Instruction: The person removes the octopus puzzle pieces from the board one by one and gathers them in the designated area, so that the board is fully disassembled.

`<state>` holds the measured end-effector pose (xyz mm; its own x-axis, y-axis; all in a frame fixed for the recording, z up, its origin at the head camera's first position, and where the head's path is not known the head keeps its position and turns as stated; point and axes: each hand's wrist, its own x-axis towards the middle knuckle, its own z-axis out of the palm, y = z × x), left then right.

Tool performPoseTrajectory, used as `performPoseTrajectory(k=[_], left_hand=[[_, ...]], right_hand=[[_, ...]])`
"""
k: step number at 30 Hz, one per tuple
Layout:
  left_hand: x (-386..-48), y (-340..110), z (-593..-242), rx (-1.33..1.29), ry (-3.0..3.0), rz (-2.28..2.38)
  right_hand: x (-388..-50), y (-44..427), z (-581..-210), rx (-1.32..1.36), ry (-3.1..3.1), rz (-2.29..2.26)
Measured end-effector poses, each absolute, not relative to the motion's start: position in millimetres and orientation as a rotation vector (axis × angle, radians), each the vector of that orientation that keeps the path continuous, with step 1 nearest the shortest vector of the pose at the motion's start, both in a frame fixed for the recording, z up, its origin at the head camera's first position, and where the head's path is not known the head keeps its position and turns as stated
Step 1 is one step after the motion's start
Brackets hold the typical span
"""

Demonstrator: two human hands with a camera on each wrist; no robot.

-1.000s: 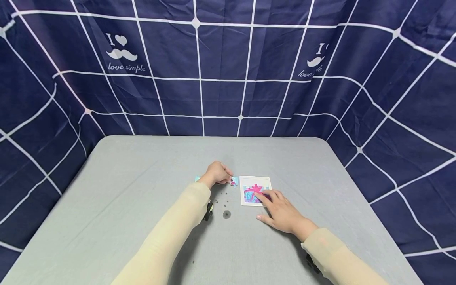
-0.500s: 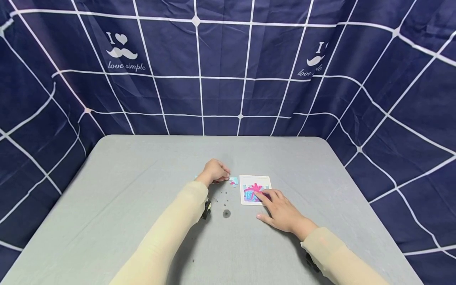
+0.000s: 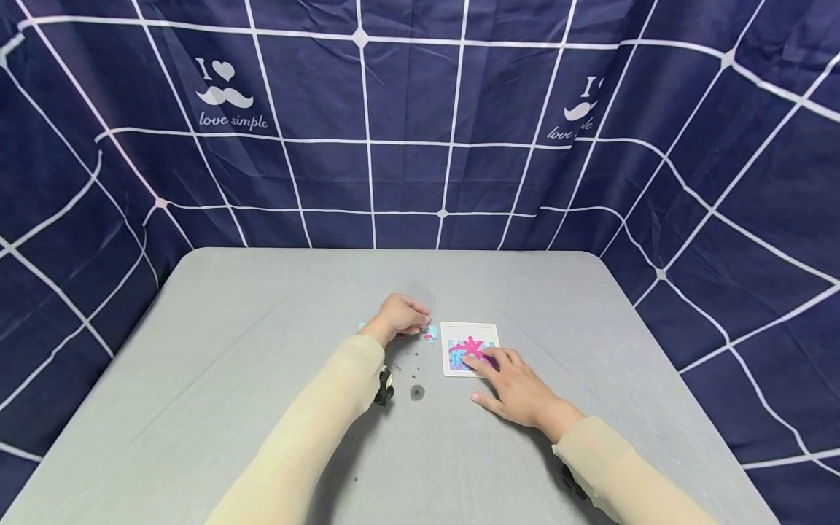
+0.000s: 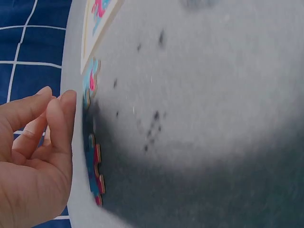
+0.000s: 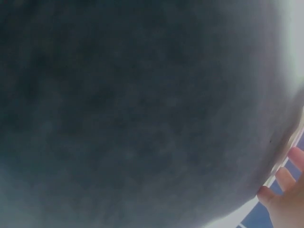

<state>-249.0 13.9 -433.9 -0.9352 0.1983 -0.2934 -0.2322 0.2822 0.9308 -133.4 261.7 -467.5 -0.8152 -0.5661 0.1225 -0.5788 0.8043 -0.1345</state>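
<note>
In the head view, a white puzzle board (image 3: 469, 327) lies on the table, partly filled with a pink and blue picture. My right hand (image 3: 520, 388) rests at its lower right corner, fingers spread and fingertips on the picture. Just left of the board is a loose light-blue and pink jigsaw piece (image 3: 431, 334). My left hand (image 3: 402, 315) hovers over the loose pieces, thumb and fingers bent towards each other. The left wrist view shows no piece between those fingertips, and more jigsaw pieces (image 4: 96, 166) lie below them. The right wrist view catches only part of the right hand (image 5: 287, 190).
The grey table (image 3: 262, 328) has dark specks and a round dark spot (image 3: 417, 393) between the arms. A navy curtain (image 3: 407, 109) with white lines hangs behind the table and at both sides.
My left hand rose off the loose piece beside the board, drew slightly left, then came back a little to the right. The right index fingertip shifted slightly left on the picture.
</note>
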Motion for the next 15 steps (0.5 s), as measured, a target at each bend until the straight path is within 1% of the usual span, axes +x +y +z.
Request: performPoseTrajectory(k=[15], left_hand=[[-240.7,23.4,-430.9,0.126,1.985,1.641]], right_hand=[[-134.7,259.2,-464.9,0.906,-2.943,0.24]])
